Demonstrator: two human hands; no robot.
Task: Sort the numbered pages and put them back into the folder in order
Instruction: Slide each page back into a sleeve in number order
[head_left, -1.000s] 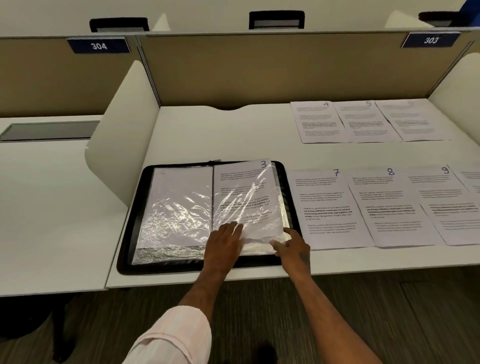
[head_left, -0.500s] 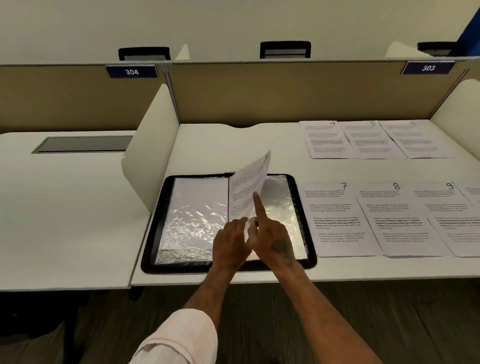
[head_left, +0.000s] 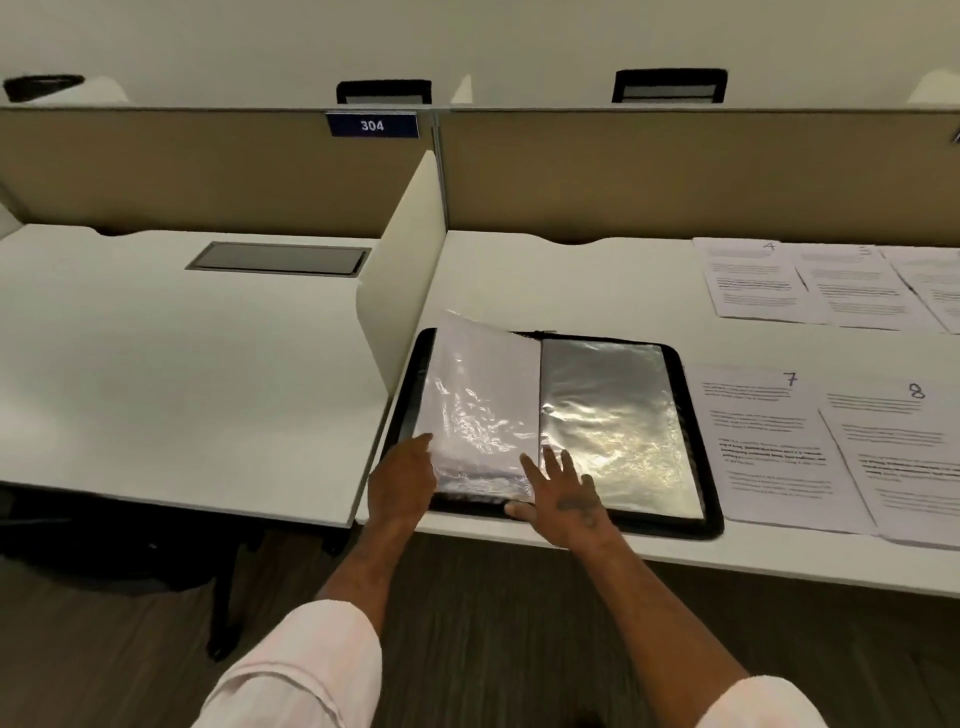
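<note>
I see two white desks side by side: the right desk (head_left: 571, 291) in front of me and the left desk (head_left: 156, 389) beside it. A cream side divider (head_left: 402, 270) stands upright between them. A grey cable hatch (head_left: 279, 259) is set flush into the left desk near its far edge. A tan back partition (head_left: 182, 166) runs behind both desks and carries a blue sign (head_left: 372, 125) reading 304 on its top edge. Over the partition I see two black chair backs (head_left: 383, 92) (head_left: 669, 85) against a pale wall (head_left: 467, 36). The dark floor (head_left: 493, 623) shows below the desk edges.
</note>
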